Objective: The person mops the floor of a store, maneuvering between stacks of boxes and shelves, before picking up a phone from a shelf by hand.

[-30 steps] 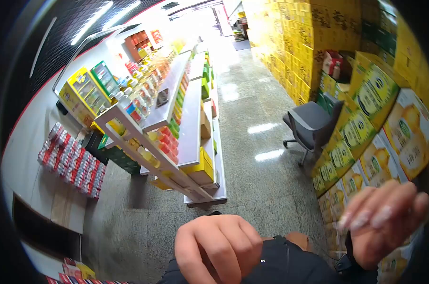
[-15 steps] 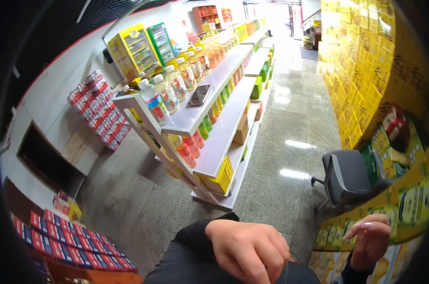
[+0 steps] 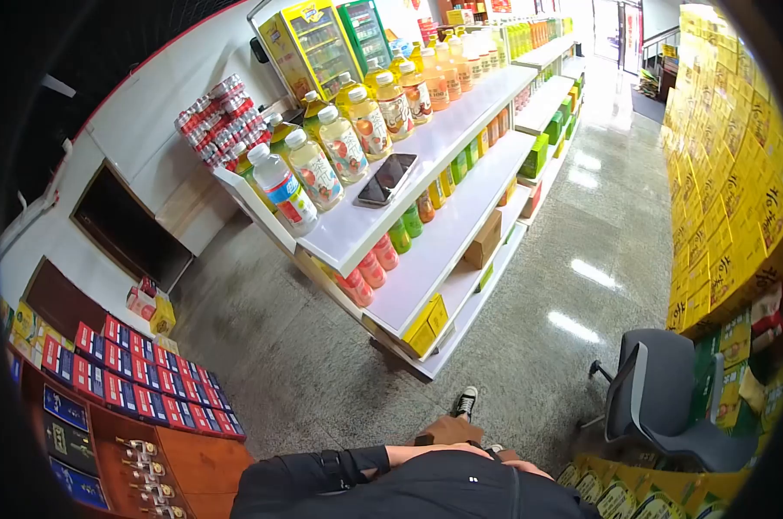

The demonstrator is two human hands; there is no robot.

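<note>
Low at the bottom of the head view, my left hand (image 3: 471, 448) is drawn in against my waist, its fingers hidden behind my dark jacket (image 3: 447, 484). Only a small part of my right hand (image 3: 530, 470) shows past the jacket, fingers hidden too. Just beyond both hands is a brown, papery-looking thing (image 3: 452, 430); I cannot tell whether either hand holds it. Below it on the floor, a black and white sneaker (image 3: 466, 401) points forward.
Ahead stands a white shelf unit (image 3: 447, 138) with rows of drink bottles (image 3: 341, 143) and a phone (image 3: 386, 180) on top. A grey chair (image 3: 659, 389) is at right, before stacked yellow cartons (image 3: 728, 190). Red and blue boxes (image 3: 136, 372) sit on a wooden cabinet (image 3: 205, 463) at left.
Both hands have dropped from in front of me to close against my waist. The view has shifted, so shelf and chair sit further right. The sneaker and brown thing have come into view.
</note>
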